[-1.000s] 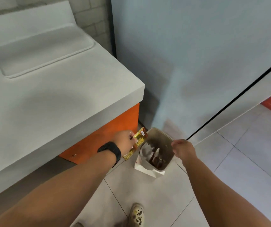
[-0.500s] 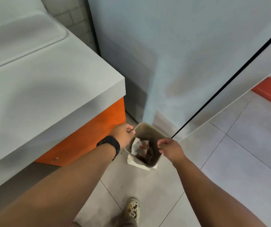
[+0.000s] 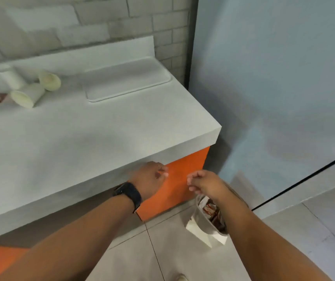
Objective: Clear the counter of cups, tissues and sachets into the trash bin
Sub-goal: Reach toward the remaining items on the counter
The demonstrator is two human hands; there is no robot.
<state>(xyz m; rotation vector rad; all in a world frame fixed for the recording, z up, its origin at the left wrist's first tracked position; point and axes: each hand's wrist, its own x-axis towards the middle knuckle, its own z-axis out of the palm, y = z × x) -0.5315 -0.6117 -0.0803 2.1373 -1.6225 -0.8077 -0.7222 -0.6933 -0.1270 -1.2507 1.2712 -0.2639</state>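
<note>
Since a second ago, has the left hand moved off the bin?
Yes. The left hand has risen from the bin rim to the counter front edge, and the yellow sachet is gone from it.

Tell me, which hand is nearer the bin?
Right. The right hand hangs just above the bin; the left hand is farther off, by the counter edge.

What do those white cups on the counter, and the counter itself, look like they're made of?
The cups look like paper: matte white walls, cream insides, two tipped over. The counter looks like solid stone or moulded composite: smooth, seamless matte grey, with a tray-shaped recess. Blur leaves both uncertain.
</note>
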